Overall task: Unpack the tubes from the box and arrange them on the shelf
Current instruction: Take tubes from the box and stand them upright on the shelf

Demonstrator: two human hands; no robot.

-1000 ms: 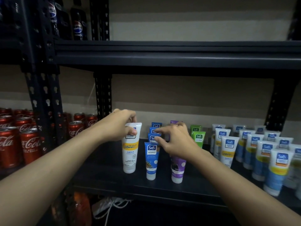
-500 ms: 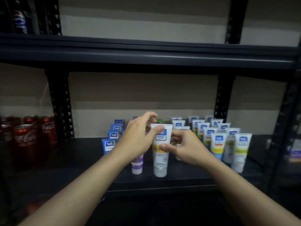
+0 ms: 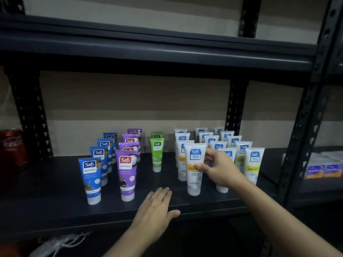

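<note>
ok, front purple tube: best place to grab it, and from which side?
Probably the wide upper half of the front purple tube, thumb and fingers on its two side edges, coming from the front. It stands upright on its narrow cap, gaps either side, the next purple tube close behind.

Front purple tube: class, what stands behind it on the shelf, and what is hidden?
Behind the front purple tube three more purple tubes stand in a line. Only their tops show; each one's lower body and cap are covered by the tube ahead.
</note>
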